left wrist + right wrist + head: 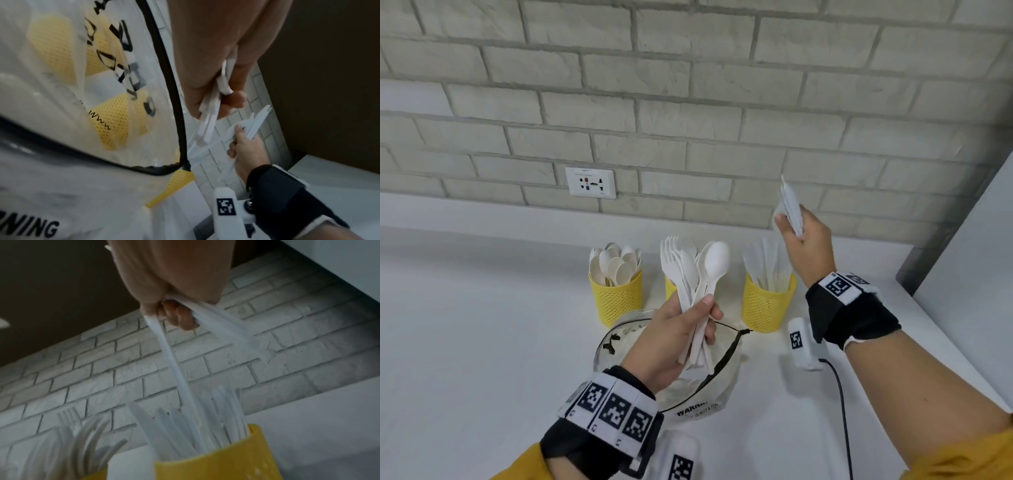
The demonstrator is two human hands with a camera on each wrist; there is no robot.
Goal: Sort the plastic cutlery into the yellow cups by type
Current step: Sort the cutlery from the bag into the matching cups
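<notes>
Three yellow mesh cups stand at the back of the white counter. The left cup (616,301) holds spoons, the middle cup (670,287) is mostly hidden behind my left hand, and the right cup (767,305) holds knives. My left hand (681,329) grips a mixed bundle of white cutlery (697,274) with forks and a spoon on top. My right hand (803,240) holds several white knives (791,205) above the right cup (218,462); in the right wrist view these knives (170,356) hang down toward it.
A clear zip bag (698,394) with a black edge and warning print lies under my left hand. A wall socket (590,182) sits on the brick wall. A white cabinet side (969,246) borders the counter on the right. A black cable (842,411) runs near my right forearm.
</notes>
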